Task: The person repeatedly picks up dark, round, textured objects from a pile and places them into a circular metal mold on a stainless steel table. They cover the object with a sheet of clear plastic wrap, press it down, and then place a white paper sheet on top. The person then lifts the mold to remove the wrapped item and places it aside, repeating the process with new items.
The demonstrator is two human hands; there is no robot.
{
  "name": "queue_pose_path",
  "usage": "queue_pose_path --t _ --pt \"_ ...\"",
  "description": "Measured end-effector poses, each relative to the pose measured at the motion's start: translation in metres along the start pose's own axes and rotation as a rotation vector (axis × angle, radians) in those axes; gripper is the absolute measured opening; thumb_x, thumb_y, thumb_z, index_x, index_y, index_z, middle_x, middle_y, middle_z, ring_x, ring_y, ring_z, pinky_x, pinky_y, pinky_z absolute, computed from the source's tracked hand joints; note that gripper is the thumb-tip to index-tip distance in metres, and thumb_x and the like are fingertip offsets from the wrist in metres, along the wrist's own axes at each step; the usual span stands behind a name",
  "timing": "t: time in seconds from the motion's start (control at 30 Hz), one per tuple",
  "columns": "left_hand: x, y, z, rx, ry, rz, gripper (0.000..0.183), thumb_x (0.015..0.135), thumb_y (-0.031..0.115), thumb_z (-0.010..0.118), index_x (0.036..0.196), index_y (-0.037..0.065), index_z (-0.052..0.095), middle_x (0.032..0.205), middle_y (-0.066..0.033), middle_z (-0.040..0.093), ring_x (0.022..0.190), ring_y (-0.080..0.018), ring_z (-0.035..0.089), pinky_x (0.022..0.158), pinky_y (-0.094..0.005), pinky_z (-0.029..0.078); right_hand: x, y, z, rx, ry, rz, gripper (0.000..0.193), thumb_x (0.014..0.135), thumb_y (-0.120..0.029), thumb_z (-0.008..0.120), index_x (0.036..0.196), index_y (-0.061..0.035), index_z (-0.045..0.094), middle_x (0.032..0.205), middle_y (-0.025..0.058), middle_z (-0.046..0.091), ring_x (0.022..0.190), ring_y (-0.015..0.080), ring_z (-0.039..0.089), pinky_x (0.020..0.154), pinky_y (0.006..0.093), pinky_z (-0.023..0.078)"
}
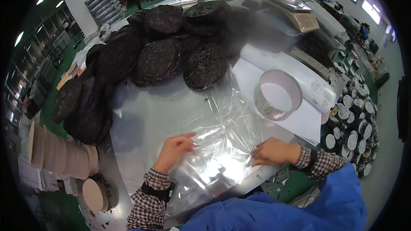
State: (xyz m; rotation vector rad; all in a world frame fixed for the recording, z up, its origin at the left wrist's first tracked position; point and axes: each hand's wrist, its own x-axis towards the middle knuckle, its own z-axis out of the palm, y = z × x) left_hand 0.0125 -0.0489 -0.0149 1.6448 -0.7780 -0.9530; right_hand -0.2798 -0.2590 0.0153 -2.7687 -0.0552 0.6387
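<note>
Clear plastic film [231,145] lies spread and wrinkled over the metal table, catching bright glare. My left hand [176,149] is over its left part, index finger stretched out toward the middle, with nothing visible in its grasp. At the film's right edge, my right hand [276,151] has its fingers bent together, pinching the gathered film. Beyond the film are heaped dark, round, flat cakes of shredded dried matter that looks like seaweed; the nearest cake [205,66] leans at the front of the pile. A round, hollow hoop [278,111] rests on white paper [302,124] beyond my right hand.
A white film roll [295,75] lies behind the hoop. Stacked pale round discs [60,154] lean at the left, with another pale disc [95,195] nearer. A scale [295,15] stands at the far right. Many wrapped round packs [353,124] are heaped beyond the table's right side.
</note>
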Motion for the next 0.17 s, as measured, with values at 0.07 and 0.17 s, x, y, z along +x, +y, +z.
queue_pose_path --t 0.07,0.17 --pt "-0.014 0.016 0.02 0.336 -0.135 0.242 0.018 0.086 0.014 0.071 0.082 -0.003 0.065 0.11 -0.0163 0.069 0.077 -0.019 0.067 0.066 -0.0291 0.053 -0.016 0.01 -0.026 0.181 0.24 -0.003 0.027 0.088 -0.028 0.066 0.107 -0.0091 0.068 0.122 0.0074 0.065 0.108 0.0284 0.064 0.086 0.0329 0.053" --pt "-0.021 0.046 0.032 0.736 0.178 0.304 0.025 0.082 0.02 0.075 0.077 -0.002 0.065 0.111 -0.0197 0.068 0.08 -0.0207 0.067 0.068 -0.0294 0.053 -0.022 0.001 -0.051 0.2 0.815 0.069 0.035 0.094 -0.035 0.06 0.116 -0.0086 0.066 0.128 0.0094 0.062 0.113 0.031 0.062 0.092 0.0393 0.051"
